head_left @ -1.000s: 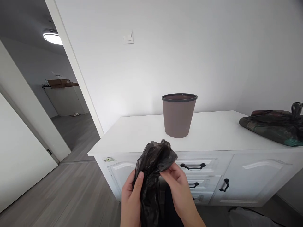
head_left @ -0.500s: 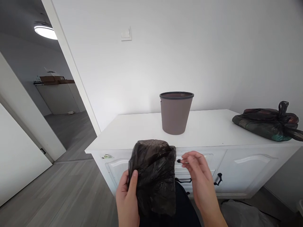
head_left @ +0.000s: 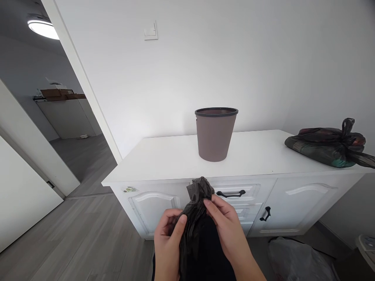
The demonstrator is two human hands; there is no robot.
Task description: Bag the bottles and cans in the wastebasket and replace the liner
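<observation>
Well, from where I stand, the left hand [head_left: 169, 234] is clamped on the lower folds of a crumpled black plastic bag [head_left: 193, 210]; the right hand [head_left: 225, 220] pinches its bunched top, before a white cabinet [head_left: 164, 160] bearing an upright mauve trash can [head_left: 215, 136].

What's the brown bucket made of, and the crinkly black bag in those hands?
The bucket is probably plastic with a dull finish: its sides look smooth and evenly coloured. The black bag looks like thin plastic film, slightly shiny, because it bunches into fine wrinkles.
</observation>
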